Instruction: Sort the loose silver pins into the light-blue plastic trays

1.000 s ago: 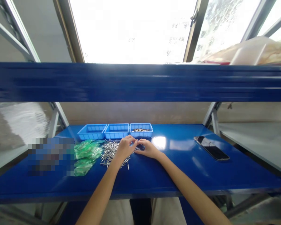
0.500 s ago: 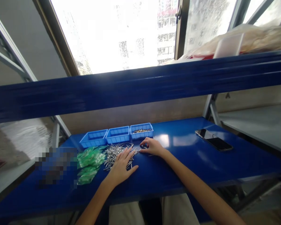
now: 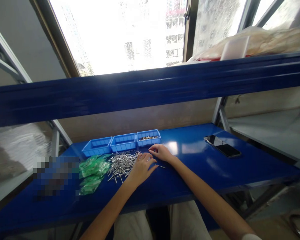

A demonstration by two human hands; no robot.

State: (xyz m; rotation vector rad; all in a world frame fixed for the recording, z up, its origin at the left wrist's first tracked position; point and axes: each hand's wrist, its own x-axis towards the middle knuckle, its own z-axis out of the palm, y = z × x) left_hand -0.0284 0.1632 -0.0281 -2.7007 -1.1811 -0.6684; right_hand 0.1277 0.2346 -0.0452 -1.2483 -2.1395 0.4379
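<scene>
A pile of thin silvery metal pins [image 3: 122, 164] lies on the blue table. My left hand [image 3: 139, 169] is at the pile's right edge, palm down, its thumb apart from the bent fingers and nothing seen in it. To its right is my right hand [image 3: 162, 153], just in front of the right-hand tray; its fingers are bent together, and whatever may be between the tips is too small to make out. One loose pin [image 3: 160, 166] rests on the table below my right hand. Behind the pile stands a blue tray [image 3: 148, 142] with darker pins in it.
Two more blue trays, a middle one [image 3: 123, 146] and a left one [image 3: 96, 151], stand in the same row. Green plastic bags [image 3: 92, 173] lie left of the pile. A phone [image 3: 222, 146] lies at the right. A blue shelf beam [image 3: 150, 88] crosses above the table.
My left hand has moved right, off the middle of the pile and closer to my right hand. My right hand's fingers have drawn closer together. The view has shifted slightly.
</scene>
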